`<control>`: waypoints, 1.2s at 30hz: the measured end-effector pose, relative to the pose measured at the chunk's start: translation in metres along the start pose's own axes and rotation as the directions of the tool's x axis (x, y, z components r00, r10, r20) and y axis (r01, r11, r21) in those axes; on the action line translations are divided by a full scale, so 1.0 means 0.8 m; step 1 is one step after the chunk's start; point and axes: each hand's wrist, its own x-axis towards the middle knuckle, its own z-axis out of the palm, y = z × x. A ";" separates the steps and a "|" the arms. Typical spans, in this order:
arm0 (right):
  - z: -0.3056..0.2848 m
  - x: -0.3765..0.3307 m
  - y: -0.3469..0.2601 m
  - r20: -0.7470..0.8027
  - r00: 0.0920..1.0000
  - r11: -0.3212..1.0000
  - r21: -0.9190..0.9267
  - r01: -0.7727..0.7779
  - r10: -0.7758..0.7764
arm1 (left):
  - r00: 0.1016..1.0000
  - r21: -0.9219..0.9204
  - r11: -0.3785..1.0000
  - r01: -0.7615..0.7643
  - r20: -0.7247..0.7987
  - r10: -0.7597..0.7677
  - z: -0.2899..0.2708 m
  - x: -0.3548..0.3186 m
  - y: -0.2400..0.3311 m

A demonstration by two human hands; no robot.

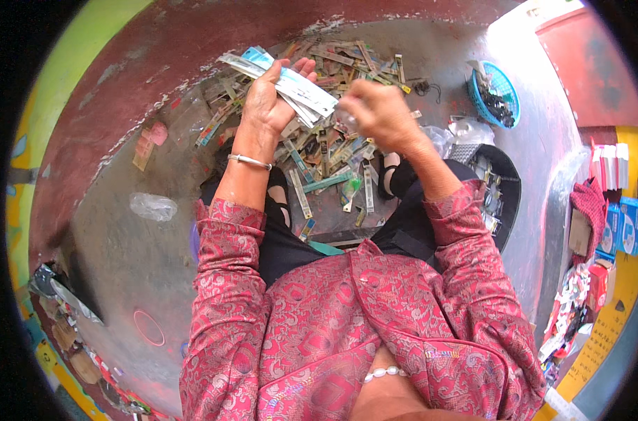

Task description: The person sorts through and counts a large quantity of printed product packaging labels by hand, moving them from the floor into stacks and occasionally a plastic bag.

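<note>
My red patterned jacket (319, 351) is lying closest to view. Beyond it, my left grip (268, 102) is clasping a sheaf of pale strips (301, 89) — thumb on top — their long axis running from upper left to lower right. That lower end is pointing at my right grip (382, 118), just beside; its fingers are looking curled, blurred — I cannot tell if they're holding anything. Loose packets (324, 151) are littering the floor (122, 270).

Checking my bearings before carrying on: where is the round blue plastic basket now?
In the head view, the round blue plastic basket sits on the grey floor at upper right, right of the right hand, near the crumpled clear plastic bag.
</note>
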 end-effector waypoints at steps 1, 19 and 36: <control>-0.015 0.006 0.002 -0.065 0.985 0.987 -0.027 -0.161 0.159 | 0.998 0.035 0.998 -0.054 0.013 0.054 0.003 -0.003 0.001; -0.003 0.020 -0.025 0.397 0.897 0.972 0.042 -0.230 0.195 | 0.960 0.455 0.889 -0.057 0.271 -0.077 0.006 -0.016 -0.022; -0.046 0.030 -0.017 0.242 0.914 0.887 0.257 -0.383 0.325 | 0.985 0.460 0.888 -0.025 0.162 -0.056 0.013 -0.025 -0.037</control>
